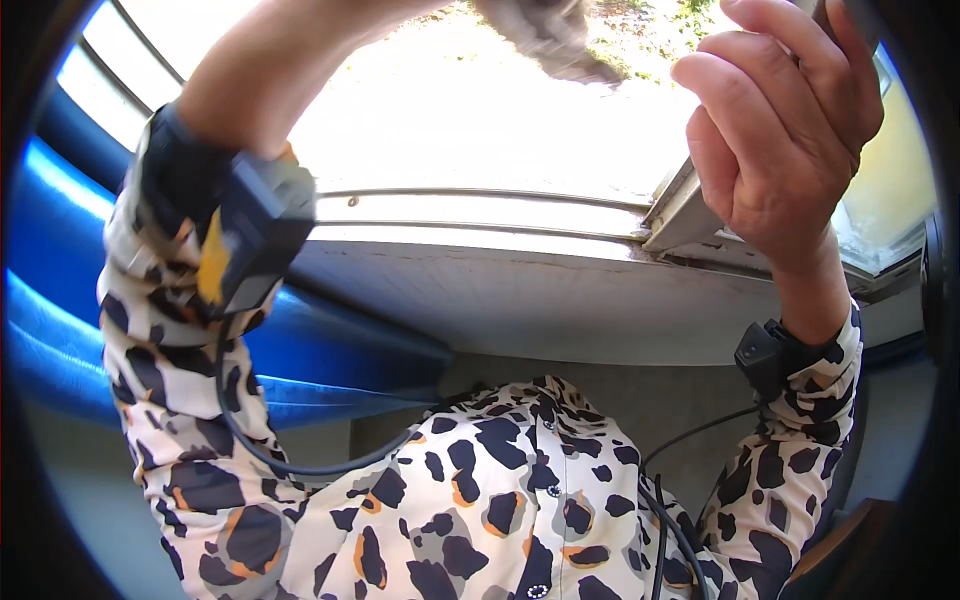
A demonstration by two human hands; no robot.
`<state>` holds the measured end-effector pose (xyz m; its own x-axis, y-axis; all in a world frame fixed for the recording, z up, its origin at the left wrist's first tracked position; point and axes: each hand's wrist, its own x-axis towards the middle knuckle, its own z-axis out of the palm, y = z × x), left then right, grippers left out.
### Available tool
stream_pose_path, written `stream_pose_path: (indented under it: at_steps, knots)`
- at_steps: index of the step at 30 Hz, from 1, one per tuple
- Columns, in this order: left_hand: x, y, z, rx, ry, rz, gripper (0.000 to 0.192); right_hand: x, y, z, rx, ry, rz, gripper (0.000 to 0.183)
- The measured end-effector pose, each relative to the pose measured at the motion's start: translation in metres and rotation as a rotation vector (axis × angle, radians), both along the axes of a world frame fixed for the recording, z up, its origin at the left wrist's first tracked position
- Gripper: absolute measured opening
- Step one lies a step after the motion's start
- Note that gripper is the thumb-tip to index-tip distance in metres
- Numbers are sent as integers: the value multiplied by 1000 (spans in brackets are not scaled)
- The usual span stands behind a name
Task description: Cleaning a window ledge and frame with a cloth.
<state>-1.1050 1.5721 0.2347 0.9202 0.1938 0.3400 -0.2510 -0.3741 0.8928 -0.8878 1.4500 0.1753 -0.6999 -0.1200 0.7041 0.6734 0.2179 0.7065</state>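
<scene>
My left forearm reaches up across the top left, and the hand itself lies beyond the upper edge of the picture. A blurred grey-brown cloth [551,37] hangs at the top centre, in front of the bright window opening. Raised at the upper right, my right hand [787,127] has its fingers curled near a dark upright edge of the window frame; whether it grips that edge cannot be told. Both wrists carry a dark strapped device with a cable over spotted sleeves.
A white window sill with metal tracks [480,210] runs below the opening. At the right stands a frosted glass pane [889,180] in its frame. Blue padded upholstery [345,352] curves along the left. A brown wooden edge [844,536] shows at the lower right.
</scene>
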Motion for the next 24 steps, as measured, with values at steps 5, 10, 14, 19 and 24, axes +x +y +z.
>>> stream_pose_path:
  at_steps: [5,10,14,19,24]
  knots:
    - [-27,-9,-90,442,764,428,37,-13,-41,13,-204,-121,-387,9]
    - [-10,-42,-134,364,575,457,40,-16,-50,16,-221,-109,-428,9]
    - [64,-22,-75,431,251,455,34,3,-54,17,-314,15,-416,14]
    - [28,-1,15,246,-170,433,44,4,-64,13,-298,-18,-467,11]
    - [-36,-3,10,371,214,823,37,7,-60,9,-397,-72,-461,14]
